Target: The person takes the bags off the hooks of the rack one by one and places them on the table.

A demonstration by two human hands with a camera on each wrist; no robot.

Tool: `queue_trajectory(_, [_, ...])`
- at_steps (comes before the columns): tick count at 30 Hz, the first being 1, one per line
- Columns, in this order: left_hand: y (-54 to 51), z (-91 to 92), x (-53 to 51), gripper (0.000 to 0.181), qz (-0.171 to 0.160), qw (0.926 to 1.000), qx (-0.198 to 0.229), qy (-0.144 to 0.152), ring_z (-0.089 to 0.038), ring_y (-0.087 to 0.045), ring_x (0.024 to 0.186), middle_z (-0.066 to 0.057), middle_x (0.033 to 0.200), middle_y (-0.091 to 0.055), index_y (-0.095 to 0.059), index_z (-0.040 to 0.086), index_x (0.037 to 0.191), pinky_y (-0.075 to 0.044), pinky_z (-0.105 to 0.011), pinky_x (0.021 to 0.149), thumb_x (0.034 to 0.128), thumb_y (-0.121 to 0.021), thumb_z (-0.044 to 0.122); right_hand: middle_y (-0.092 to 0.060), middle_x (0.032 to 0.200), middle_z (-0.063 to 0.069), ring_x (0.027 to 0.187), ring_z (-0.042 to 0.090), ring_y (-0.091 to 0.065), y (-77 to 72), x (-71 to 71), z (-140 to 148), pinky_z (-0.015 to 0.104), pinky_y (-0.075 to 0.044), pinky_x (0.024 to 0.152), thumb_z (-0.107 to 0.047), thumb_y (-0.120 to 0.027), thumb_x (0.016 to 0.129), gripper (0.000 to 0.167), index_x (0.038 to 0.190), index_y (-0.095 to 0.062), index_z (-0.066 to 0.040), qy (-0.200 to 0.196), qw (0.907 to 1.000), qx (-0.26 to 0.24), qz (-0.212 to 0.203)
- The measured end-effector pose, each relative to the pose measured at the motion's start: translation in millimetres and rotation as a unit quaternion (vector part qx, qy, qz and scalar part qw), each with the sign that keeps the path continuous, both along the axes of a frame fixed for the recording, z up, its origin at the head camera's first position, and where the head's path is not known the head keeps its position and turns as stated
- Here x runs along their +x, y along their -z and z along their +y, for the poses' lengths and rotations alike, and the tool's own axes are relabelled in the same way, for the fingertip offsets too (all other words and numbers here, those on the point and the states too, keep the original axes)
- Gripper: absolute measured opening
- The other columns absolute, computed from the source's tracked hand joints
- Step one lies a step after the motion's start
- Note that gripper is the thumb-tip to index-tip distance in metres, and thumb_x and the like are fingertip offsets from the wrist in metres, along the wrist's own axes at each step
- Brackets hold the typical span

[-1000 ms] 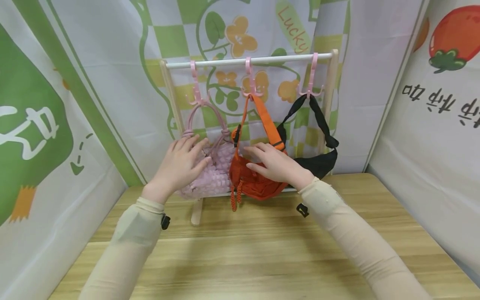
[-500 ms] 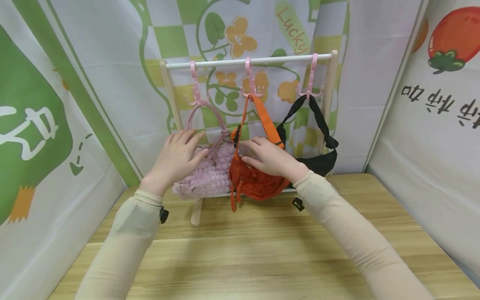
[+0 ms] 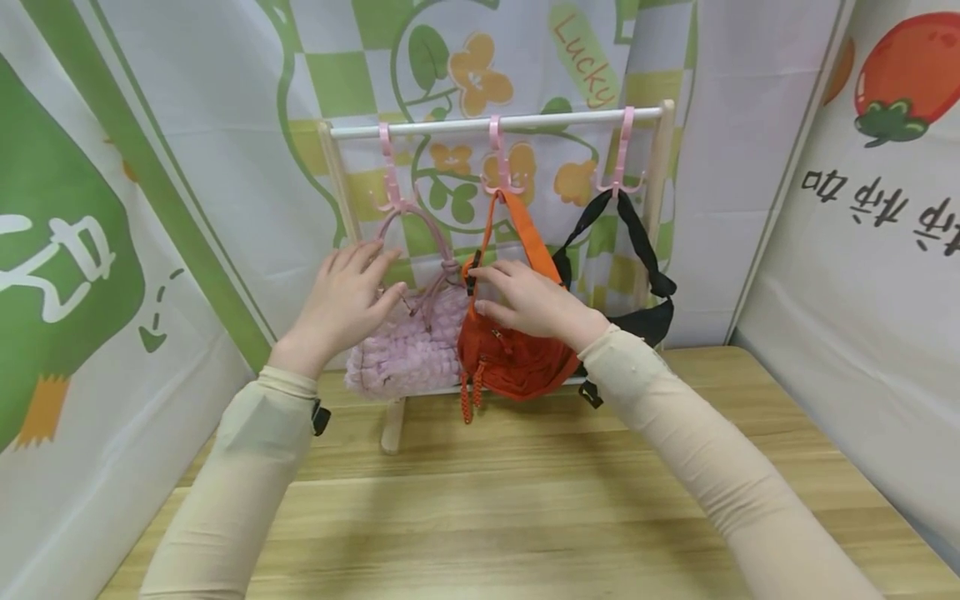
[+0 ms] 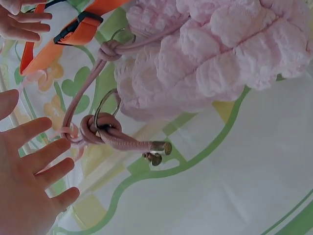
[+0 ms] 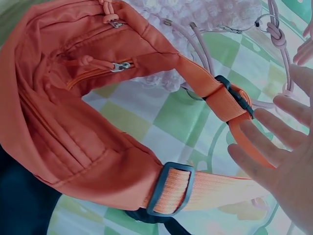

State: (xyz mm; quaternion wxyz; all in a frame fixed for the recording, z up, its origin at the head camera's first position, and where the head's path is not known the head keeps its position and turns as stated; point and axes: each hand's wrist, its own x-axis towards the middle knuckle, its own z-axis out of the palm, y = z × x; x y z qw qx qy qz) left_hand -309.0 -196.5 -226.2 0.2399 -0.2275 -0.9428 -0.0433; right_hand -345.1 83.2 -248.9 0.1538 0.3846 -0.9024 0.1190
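Note:
A pink puffy handbag (image 3: 405,354) hangs by its cord handle on the left. In the middle hangs an orange sling bag (image 3: 517,362), and a black bag (image 3: 648,323) hangs at the right, partly behind my right arm. My left hand (image 3: 347,292) is spread before the pink bag's handle; in the left wrist view its fingers (image 4: 54,154) are extended and hold nothing. My right hand (image 3: 536,302), fingers extended, is in front of the orange bag's straps. The right wrist view shows those fingers (image 5: 274,127) near the orange strap (image 5: 220,100), gripping nothing.
A rack with a white top bar (image 3: 558,121) and wooden posts carries pink hooks (image 3: 500,158), one per bag. It stands at the back of a wood-grain table (image 3: 480,517). Printed curtains (image 3: 795,275) close off the back and sides.
Both hands have risen and shifted slightly left, the left one uncovering more of the pink bag. All three bags stay on their hooks.

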Motion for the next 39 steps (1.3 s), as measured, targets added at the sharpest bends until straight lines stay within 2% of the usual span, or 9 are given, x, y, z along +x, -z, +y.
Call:
queue_trajectory(7, [-11.6, -4.9, -1.6, 0.055, 0.016, 0.9998, 0.007, 0.002, -0.041, -0.027, 0.138, -0.019, 0.150, -0.033, -0.036, 0.010, 0.145, -0.015, -0.059, 0.114, 0.0999, -0.039, 0.041, -0.047, 0.135, 0.011, 0.125, 0.025, -0.046, -12.8, -2.5, -4.8, 0.041, -0.042, 0.104, -0.039, -0.047, 0.098, 0.051, 0.144, -0.039, -0.017, -0.002, 0.9999, 0.003, 0.013])
queue_trajectory(19, [-31.8, -9.6, -4.3, 0.053, 0.024, 0.9997, 0.004, -0.003, -0.042, -0.026, 0.137, -0.021, 0.150, -0.030, -0.033, 0.012, 0.147, -0.016, -0.060, 0.113, 0.1000, -0.037, 0.037, -0.047, 0.136, 0.013, 0.125, 0.027, -0.046, -28.6, -7.8, -12.3, 0.041, -0.040, 0.106, -0.035, -0.048, 0.099, 0.049, 0.142, -0.041, -0.013, -0.014, 0.9997, 0.000, 0.019])
queue_trajectory(30, [-51.1, -14.7, -4.1, 0.053, 0.020, 0.9996, -0.011, -0.016, -0.043, -0.026, 0.138, -0.022, 0.151, -0.029, -0.033, 0.010, 0.146, -0.016, -0.061, 0.113, 0.1006, -0.035, 0.037, -0.044, 0.141, 0.011, 0.129, 0.026, -0.043, -42.8, -10.9, -19.1, 0.039, -0.037, 0.108, -0.039, -0.044, 0.099, 0.053, 0.145, -0.037, -0.012, -0.002, 0.9995, 0.027, 0.018])
queue_trajectory(39, [-64.6, -17.7, -6.0, 0.055, 0.019, 0.9990, -0.030, -0.025, -0.043, -0.025, 0.138, -0.021, 0.152, -0.028, -0.031, 0.010, 0.148, -0.015, -0.059, 0.114, 0.1006, -0.034, 0.038, -0.041, 0.144, 0.011, 0.134, 0.027, -0.038, -49.8, -19.5, -24.5, 0.040, -0.034, 0.111, -0.042, -0.044, 0.099, 0.054, 0.146, -0.035, -0.016, 0.015, 0.9992, 0.036, -0.002])
